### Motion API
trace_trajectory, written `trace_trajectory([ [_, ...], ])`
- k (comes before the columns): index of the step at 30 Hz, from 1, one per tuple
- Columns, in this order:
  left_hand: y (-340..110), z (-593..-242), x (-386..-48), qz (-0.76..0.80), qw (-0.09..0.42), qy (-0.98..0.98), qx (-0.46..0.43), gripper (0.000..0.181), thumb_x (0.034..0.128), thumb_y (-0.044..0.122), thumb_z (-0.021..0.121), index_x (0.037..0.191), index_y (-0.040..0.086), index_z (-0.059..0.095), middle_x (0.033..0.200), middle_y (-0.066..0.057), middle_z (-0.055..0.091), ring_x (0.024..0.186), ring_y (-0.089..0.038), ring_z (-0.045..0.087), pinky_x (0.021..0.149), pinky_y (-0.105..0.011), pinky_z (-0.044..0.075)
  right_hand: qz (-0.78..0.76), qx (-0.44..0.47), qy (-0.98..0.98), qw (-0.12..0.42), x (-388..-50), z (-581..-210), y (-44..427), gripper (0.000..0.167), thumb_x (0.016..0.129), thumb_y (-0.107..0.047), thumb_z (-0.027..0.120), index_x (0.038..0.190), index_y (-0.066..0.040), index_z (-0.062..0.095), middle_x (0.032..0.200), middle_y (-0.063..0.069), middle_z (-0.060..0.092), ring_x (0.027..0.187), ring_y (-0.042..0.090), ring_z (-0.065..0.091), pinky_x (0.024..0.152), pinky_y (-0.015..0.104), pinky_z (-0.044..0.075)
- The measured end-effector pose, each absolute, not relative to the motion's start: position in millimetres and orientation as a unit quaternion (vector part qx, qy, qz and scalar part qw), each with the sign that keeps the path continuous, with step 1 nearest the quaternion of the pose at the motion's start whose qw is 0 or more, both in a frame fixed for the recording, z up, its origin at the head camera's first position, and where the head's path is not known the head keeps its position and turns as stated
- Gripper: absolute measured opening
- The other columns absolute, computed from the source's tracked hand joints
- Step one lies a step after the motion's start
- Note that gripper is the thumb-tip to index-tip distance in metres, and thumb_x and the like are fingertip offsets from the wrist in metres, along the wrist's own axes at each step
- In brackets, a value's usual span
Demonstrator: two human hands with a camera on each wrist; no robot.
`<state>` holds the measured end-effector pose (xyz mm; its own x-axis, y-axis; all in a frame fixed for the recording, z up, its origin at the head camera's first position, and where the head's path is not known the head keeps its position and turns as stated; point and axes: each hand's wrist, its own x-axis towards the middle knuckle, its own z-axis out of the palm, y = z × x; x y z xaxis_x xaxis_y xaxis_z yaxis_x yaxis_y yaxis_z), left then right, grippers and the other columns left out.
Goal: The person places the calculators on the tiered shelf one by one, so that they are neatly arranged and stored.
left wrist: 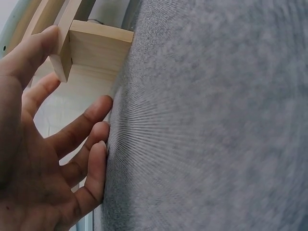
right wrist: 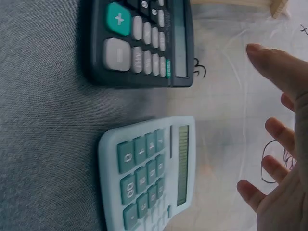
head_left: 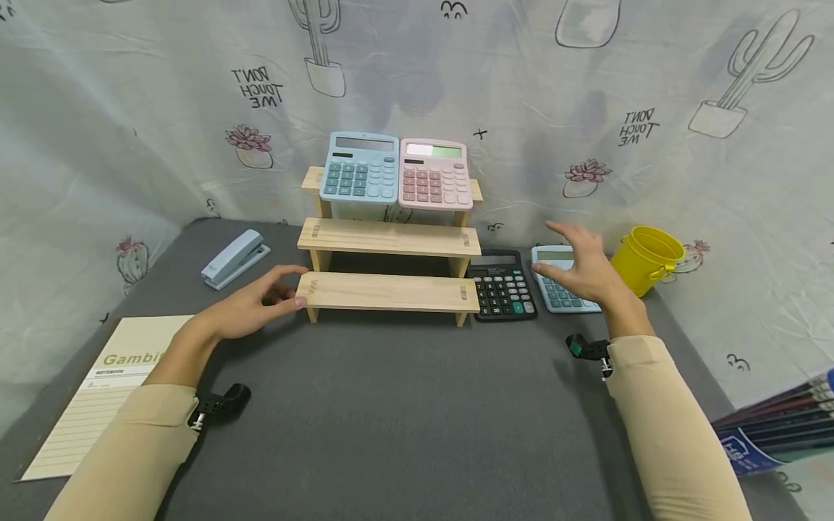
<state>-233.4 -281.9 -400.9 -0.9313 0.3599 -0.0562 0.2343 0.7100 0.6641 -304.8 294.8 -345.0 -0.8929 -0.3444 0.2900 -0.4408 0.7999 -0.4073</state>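
A three-tier wooden shelf [head_left: 391, 291] stands at the back, a blue calculator [head_left: 360, 168] and a pink calculator [head_left: 435, 175] side by side on its top tier. My left hand [head_left: 250, 307] is at the left end of the lowest tier, thumb and index finger at the board's edge; in the left wrist view the other fingertips of this hand [left wrist: 53, 144] reach the grey cloth. My right hand [head_left: 583, 268] hovers with spread fingers over a light blue calculator [head_left: 567, 295], holding nothing. Beside that lies a black calculator [head_left: 502, 289], also in the right wrist view [right wrist: 139, 43].
A yellow bucket [head_left: 648, 257] stands right of my right hand. A stapler [head_left: 234, 259] lies at the back left, a notebook [head_left: 85, 405] partly under my left forearm. A pack of pencils [head_left: 775, 427] is at the right edge. Printed cloth hangs behind the grey table [head_left: 404, 412].
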Motion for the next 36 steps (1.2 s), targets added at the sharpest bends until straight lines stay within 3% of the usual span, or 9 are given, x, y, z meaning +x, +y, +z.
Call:
trace_trajectory([
  [4, -280, -400, -232, 0.345, 0.093, 0.921, 0.159, 0.067, 0.1043, 0.05, 0.057, 0.159, 0.026, 0.026, 0.134, -0.018, 0.056, 0.122, -0.034, 0.055, 0.092, -0.05, 0.046, 0.232, 0.186, -0.952, 0.078, -303, -351, 298, 0.083, 0.092, -0.032, 0.079, 0.159, -0.012, 0.035, 0.16, 0.025, 0.031, 0.143, 0.053, 0.023, 0.108, 0.076, 0.019],
  [9, -284, -398, -232, 0.347, 0.089, 0.921, 0.155, 0.066, 0.1042, 0.048, 0.058, 0.159, 0.026, 0.027, 0.133, -0.018, 0.057, 0.121, -0.034, 0.056, 0.091, -0.05, 0.045, 0.237, 0.159, -0.957, 0.061, -305, -362, 296, 0.084, 0.093, -0.038, 0.076, 0.161, -0.015, 0.033, 0.162, 0.025, 0.027, 0.14, 0.055, 0.021, 0.105, 0.079, 0.021],
  [16, -282, -400, -232, 0.348, 0.097, 0.92, 0.152, 0.068, 0.1036, 0.05, 0.058, 0.159, 0.027, 0.027, 0.136, -0.02, 0.055, 0.124, -0.036, 0.055, 0.092, -0.052, 0.045, 0.218, 0.126, -0.967, 0.043, -308, -378, 301, 0.085, 0.093, -0.038, 0.076, 0.161, -0.015, 0.031, 0.161, 0.027, 0.026, 0.139, 0.056, 0.022, 0.104, 0.079, 0.02],
  [26, -279, -401, -233, 0.342, 0.093, 0.923, 0.149, 0.067, 0.1034, 0.051, 0.058, 0.159, 0.029, 0.027, 0.138, -0.022, 0.054, 0.126, -0.039, 0.055, 0.094, -0.056, 0.046, 0.217, 0.081, -0.973, -0.005, -308, -390, 309, 0.092, 0.093, -0.047, 0.075, 0.163, -0.017, 0.024, 0.166, 0.028, 0.015, 0.147, 0.061, 0.009, 0.105, 0.084, 0.013],
  [36, -279, -398, -230, 0.352, 0.094, 0.919, 0.153, 0.068, 0.1035, 0.048, 0.059, 0.16, 0.027, 0.026, 0.14, -0.022, 0.054, 0.128, -0.039, 0.053, 0.096, -0.058, 0.045, 0.187, 0.066, -0.98, -0.018, -312, -397, 309, 0.09, 0.093, -0.05, 0.072, 0.163, -0.018, 0.026, 0.168, 0.025, 0.011, 0.148, 0.063, 0.003, 0.103, 0.087, 0.01],
])
